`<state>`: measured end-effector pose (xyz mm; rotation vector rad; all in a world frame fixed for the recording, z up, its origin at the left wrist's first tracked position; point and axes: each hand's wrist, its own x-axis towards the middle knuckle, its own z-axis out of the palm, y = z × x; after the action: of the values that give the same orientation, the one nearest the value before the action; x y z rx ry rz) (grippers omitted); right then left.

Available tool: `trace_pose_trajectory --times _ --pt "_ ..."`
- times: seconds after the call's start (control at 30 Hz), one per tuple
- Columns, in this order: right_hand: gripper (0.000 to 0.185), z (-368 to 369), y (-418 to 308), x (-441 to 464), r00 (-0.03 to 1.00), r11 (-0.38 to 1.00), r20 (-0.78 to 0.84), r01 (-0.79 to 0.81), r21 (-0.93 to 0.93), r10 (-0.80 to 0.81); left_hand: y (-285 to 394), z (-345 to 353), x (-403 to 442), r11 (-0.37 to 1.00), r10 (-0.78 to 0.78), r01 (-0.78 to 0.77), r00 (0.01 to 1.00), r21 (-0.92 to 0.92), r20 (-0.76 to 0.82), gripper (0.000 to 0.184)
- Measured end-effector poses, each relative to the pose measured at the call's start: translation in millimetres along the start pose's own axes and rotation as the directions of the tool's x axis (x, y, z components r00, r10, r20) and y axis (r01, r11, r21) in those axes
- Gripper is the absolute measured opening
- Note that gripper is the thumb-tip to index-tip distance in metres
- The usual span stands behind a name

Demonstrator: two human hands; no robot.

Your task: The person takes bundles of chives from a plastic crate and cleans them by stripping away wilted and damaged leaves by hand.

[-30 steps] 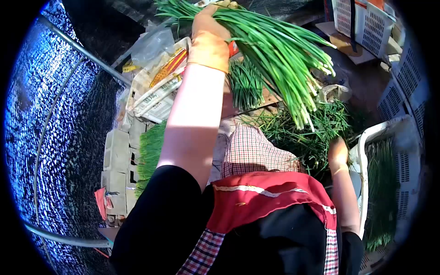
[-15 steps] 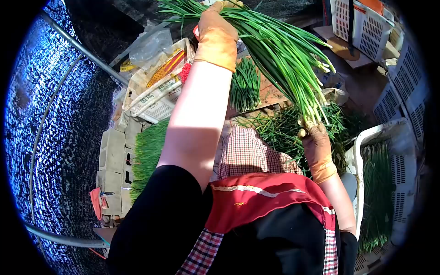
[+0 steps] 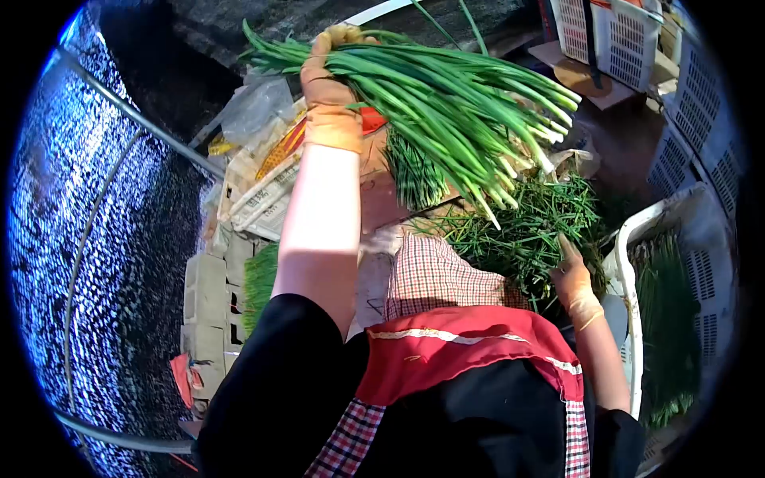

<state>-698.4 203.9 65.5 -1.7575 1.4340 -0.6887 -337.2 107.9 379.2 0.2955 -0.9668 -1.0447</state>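
Observation:
My left hand, in an orange glove, is wrapped round the leafy part of a large bunch of garlic chives. The pale stem ends fan out to the right and point down. My gloved right hand is lower right, apart from the bunch, over the edge of a heap of loose green trimmings. Its index finger stretches out; the other fingers are partly hidden, and I see nothing held. Behind the held bunch, a smaller bundle of chives lies on a reddish board.
A white crate with chives inside stands at my right. More chives lie at left beside grey blocks. A box with plastic bags stands beyond them. White crates are stacked at the far right. A checked cloth covers my lap.
My right hand has let go of the stem ends and moved down to the trimmings. My left hand has shifted left with the bunch, whose stems now spread more loosely.

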Motion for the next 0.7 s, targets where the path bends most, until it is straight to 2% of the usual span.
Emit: trace_pose_trajectory --times 0.03,0.07,0.1,0.17,0.2,0.23,0.27,0.3,0.33,0.4,0.43,0.47,0.5,0.53,0.6,0.63,0.67,0.7 --pt "0.075 -8.9 -38.0 -0.5 0.986 0.866 0.148 -0.144 0.479 0.081 0.7 -4.3 -0.2 0.996 0.042 -0.041 0.999 0.074 -0.011 0.023" --pt "0.080 -7.3 -55.0 5.4 0.986 0.662 0.163 -0.137 0.737 0.023 1.8 -6.3 -1.6 0.985 0.087 -0.084 0.996 0.148 -0.018 0.023" --pt "0.085 -12.1 -73.9 12.4 0.986 0.600 0.157 -0.095 0.795 -0.051 2.5 -7.4 -4.4 0.993 0.080 -0.075 0.996 0.095 -0.048 0.022" --pt "0.086 -17.1 -102.0 32.7 0.972 0.525 0.230 -0.171 0.834 -0.047 3.3 -12.6 -8.9 0.999 0.032 -0.032 0.999 0.008 0.022 0.020" --pt "0.075 -18.7 -112.4 40.0 0.954 0.391 0.250 -0.169 0.905 -0.165 3.7 -13.1 -12.0 0.999 0.001 0.001 0.999 -0.044 0.049 0.020" --pt "0.068 -16.7 -121.4 48.4 0.941 0.321 0.252 -0.173 0.931 -0.224 2.2 -11.3 -14.2 0.998 0.025 -0.026 1.000 -0.054 -0.013 0.019" --pt "0.061 -14.2 -128.7 55.7 0.927 0.249 0.246 -0.177 0.952 -0.284 2.3 -6.6 -20.0 0.996 -0.002 -0.007 0.994 0.084 0.111 0.017" --pt "0.045 -10.0 -133.6 60.3 0.919 0.122 0.180 -0.146 0.982 -0.351 0.8 -1.9 -24.1 0.999 0.000 -0.005 0.994 0.046 0.110 0.017" --pt "0.037 -4.9 -128.5 68.0 0.929 0.223 0.209 -0.143 0.964 -0.306 -0.5 -1.8 -27.1 1.000 0.005 -0.006 0.994 0.008 0.106 0.017" --pt "0.030 0.0 -119.4 73.5 0.967 0.523 0.176 -0.057 0.851 -0.182 -0.3 -9.0 -26.5 0.998 0.046 -0.048 0.998 0.035 0.045 0.016" --pt "0.028 0.5 -118.8 70.5 0.961 0.571 0.019 0.148 0.808 -0.276 0.6 -7.5 -29.0 0.999 0.023 -0.026 0.995 0.030 0.102 0.016" --pt "0.026 4.2 -122.6 63.1 0.967 0.472 -0.093 0.198 0.859 -0.237 -0.6 -4.7 -32.1 1.000 0.005 -0.009 0.987 0.024 0.161 0.016" --pt "0.024 0.2 -116.8 59.0 0.966 0.689 -0.089 0.236 0.685 -0.243 -1.9 -1.4 -33.9 0.996 -0.042 0.057 0.976 -0.064 0.213 0.017" --pt "0.022 -7.6 -106.3 56.9 0.965 0.851 -0.088 0.259 0.456 -0.247 -3.8 11.7 -39.7 0.999 -0.040 0.035 0.973 0.026 0.227 0.018" --pt "0.020 -30.5 -91.6 57.8 0.997 0.848 0.011 0.057 0.528 -0.074 -7.5 17.1 -38.0 0.992 -0.112 0.126 0.920 -0.013 0.375 0.019" --pt "0.020 -41.5 -81.0 60.3 0.995 0.789 -0.026 0.095 0.607 -0.100 -8.1 15.3 -36.6 0.991 -0.132 0.128 0.949 0.032 0.286 0.020" --pt "0.020 -52.0 -76.5 61.8 0.991 0.721 -0.063 0.129 0.681 -0.118 -9.8 15.5 -38.4 0.987 -0.163 0.149 0.938 0.067 0.308 0.021" --pt "0.025 -62.7 -77.3 61.3 0.963 0.692 -0.150 0.267 0.670 -0.225 -12.3 16.7 -39.2 0.974 -0.224 0.193 0.915 0.122 0.336 0.023"
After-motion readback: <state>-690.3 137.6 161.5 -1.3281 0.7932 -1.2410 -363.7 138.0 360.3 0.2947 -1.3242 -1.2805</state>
